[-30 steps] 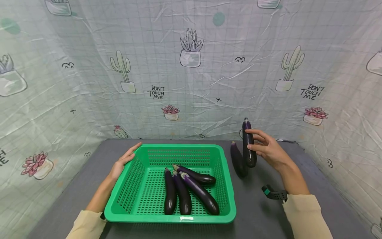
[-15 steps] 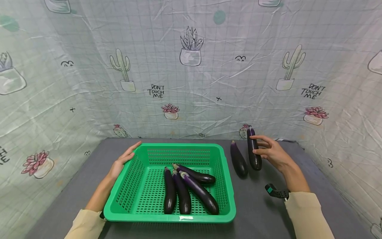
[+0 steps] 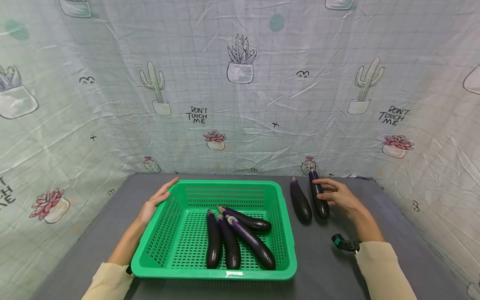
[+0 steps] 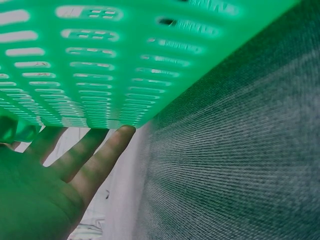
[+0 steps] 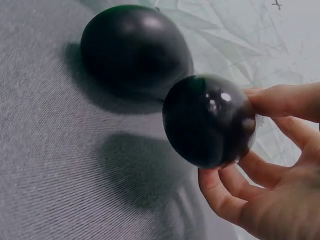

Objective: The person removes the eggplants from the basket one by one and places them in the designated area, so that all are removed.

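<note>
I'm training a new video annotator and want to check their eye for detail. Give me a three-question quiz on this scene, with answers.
1. How many eggplants lie inside the green basket?
2. True or false: the left hand is holding an eggplant.
3. What is the right hand doing?
A) Gripping the basket's rim
B) Holding an eggplant outside the basket
C) Reaching into the basket

Key:
1. Four.
2. False; it is at the basket's left side, with no eggplant in it.
3. B; the held eggplant is to the right of the other loose eggplant.
</note>
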Available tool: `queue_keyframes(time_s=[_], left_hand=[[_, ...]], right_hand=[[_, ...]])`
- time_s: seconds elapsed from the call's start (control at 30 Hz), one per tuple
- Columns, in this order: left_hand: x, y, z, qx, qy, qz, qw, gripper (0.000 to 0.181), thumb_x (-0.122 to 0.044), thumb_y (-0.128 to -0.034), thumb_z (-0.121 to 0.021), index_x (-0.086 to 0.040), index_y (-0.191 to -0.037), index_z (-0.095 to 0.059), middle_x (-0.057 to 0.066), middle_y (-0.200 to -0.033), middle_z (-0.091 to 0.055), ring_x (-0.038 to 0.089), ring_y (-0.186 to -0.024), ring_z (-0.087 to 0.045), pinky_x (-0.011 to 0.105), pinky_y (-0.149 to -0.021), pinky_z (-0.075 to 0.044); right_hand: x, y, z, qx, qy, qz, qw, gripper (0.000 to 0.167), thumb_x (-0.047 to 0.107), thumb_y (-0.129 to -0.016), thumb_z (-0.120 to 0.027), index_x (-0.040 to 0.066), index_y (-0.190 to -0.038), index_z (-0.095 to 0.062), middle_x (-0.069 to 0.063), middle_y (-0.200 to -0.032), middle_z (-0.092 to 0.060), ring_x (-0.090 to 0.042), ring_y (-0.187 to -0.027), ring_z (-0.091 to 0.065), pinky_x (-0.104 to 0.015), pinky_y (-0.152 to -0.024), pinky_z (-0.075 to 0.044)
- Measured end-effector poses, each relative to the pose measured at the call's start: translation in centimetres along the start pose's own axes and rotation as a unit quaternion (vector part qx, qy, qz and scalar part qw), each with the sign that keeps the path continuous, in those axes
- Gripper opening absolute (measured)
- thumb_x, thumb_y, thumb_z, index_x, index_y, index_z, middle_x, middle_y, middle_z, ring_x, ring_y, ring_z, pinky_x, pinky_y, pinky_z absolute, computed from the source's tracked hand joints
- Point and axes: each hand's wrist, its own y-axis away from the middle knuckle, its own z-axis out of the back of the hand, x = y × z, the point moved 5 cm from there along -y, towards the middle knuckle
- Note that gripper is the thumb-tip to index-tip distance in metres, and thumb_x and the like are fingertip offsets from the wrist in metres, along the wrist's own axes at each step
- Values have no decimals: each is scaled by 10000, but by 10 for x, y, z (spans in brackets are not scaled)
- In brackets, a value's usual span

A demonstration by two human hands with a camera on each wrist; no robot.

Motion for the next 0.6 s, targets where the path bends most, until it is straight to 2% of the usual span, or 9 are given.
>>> queue_keyframes(time_s=[0.1, 0.13, 0.2, 0.27, 0.37, 0.43, 0.5, 0.6], left_hand=[[0, 0, 0, 8, -23, -49, 10000, 560, -192, -1144, -256, -21, -1661, -125, 250, -1725, 32, 505, -1553, 16, 87, -1033, -329], [0, 0, 0, 24, 3, -52, 10000, 559, -190, -1145, -253, -18, -1660, -120, 252, -1724, 37, 496, -1554, 1, 87, -1036, -336], [2, 2, 0, 54, 71, -35, 10000, 563, -192, -1146, -246, -9, -1659, -102, 259, -1720, 52, 398, -1574, -111, 88, -1044, -358], [2, 2, 0, 64, 117, -19, 9999, 565, -192, -1147, -244, -1, -1657, -91, 255, -1721, 58, 384, -1576, -119, 94, -1045, -372], [3, 2, 1, 72, 198, -19, 9998, 566, -198, -1149, -241, -20, -1663, -84, 251, -1722, 70, 112, -1531, -296, 100, -1047, -392], [3, 1, 1, 95, 234, -72, 9997, 565, -188, -1148, -237, -14, -1661, -77, 256, -1719, 79, 29, -1504, -322, 98, -1049, -386], [3, 1, 1, 158, 345, -94, 9992, 566, -186, -1149, -229, -21, -1663, -59, 261, -1713, 101, -130, -1372, -386, 119, -1053, -418], [2, 1, 1, 206, 469, -83, 9987, 569, -188, -1151, -228, -25, -1665, -47, 261, -1712, 111, -103, -1374, -419, 135, -1056, -437]], right_hand=[[-5, -2, -1, 18, 154, -9, 9999, 645, 130, -1013, -647, 70, -1596, -378, -325, -1671, -169, -528, -1507, -234, -692, -1066, -398], [-6, -3, -2, 34, 188, -24, 9998, 641, 124, -1016, -640, 69, -1598, -375, -328, -1670, -169, -531, -1510, -224, -696, -1071, -397], [-8, -3, -3, 70, 286, -51, 9996, 633, 121, -1025, -624, 70, -1602, -369, -339, -1667, -169, -541, -1513, -215, -703, -1081, -394], [-9, -3, -5, 81, 308, -74, 9995, 628, 115, -1028, -615, 71, -1603, -367, -345, -1664, -173, -544, -1513, -213, -707, -1092, -387], [-8, -4, -6, 73, 294, -89, 9995, 620, 108, -1028, -612, 69, -1599, -373, -351, -1659, -179, -544, -1510, -223, -705, -1094, -389], [-9, -4, -6, 74, 249, -119, 9996, 618, 106, -1027, -614, 68, -1596, -378, -347, -1659, -183, -537, -1507, -239, -681, -1089, -409], [-10, -4, -7, 75, 193, -168, 9996, 613, 106, -1026, -615, 64, -1592, -384, -331, -1664, -191, -523, -1495, -281, -629, -1070, -448], [-10, -5, -8, 36, 242, -253, 9994, 604, 125, -1026, -619, 63, -1585, -401, -323, -1652, -243, -493, -1458, -368, -502, -1010, -508]])
